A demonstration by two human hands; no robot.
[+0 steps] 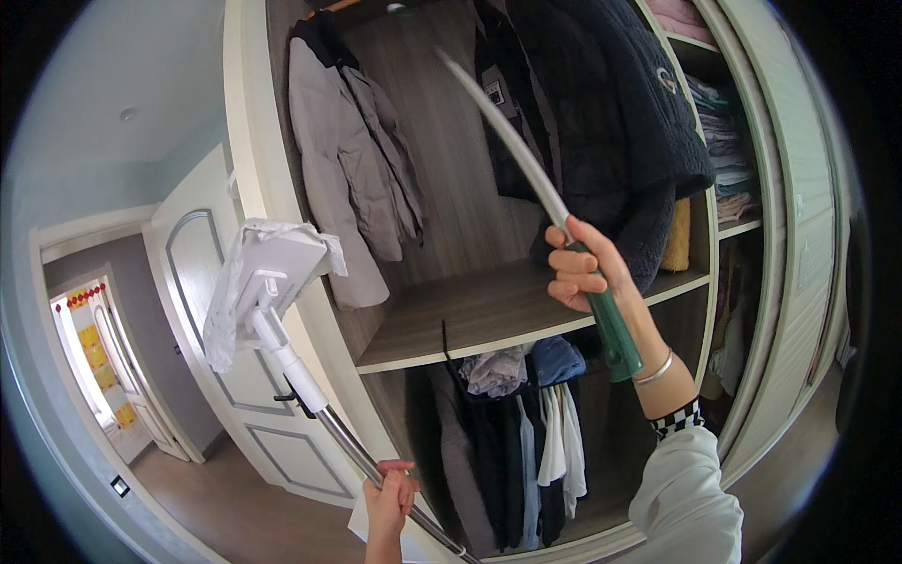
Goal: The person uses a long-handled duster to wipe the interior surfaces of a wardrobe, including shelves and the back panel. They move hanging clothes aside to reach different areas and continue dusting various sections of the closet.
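My right hand (pixel 588 268) is closed around the green grip (pixel 613 338) of a slender metal pole (pixel 514 141). The pole slants up and left into the open wardrobe, between a grey jacket (pixel 345 148) and dark coats (pixel 599 113); what its far tip touches cannot be told. Lower down, my left hand (pixel 392 490) grips the metal handle (pixel 349 437) of a flat mop. The mop's white head (pixel 278 271) is raised and tilted in front of the wardrobe's left side panel, with a white cloth (pixel 225 317) wrapped over it and hanging past its edges.
A wooden wardrobe shelf (pixel 451 310) crosses below the coats, with trousers and white garments (pixel 564 437) hanging underneath. Folded clothes (pixel 729 155) fill side shelves at right, beside a sliding door (pixel 796 211). At left, a white room door (pixel 211 282) stands ajar near a doorway.
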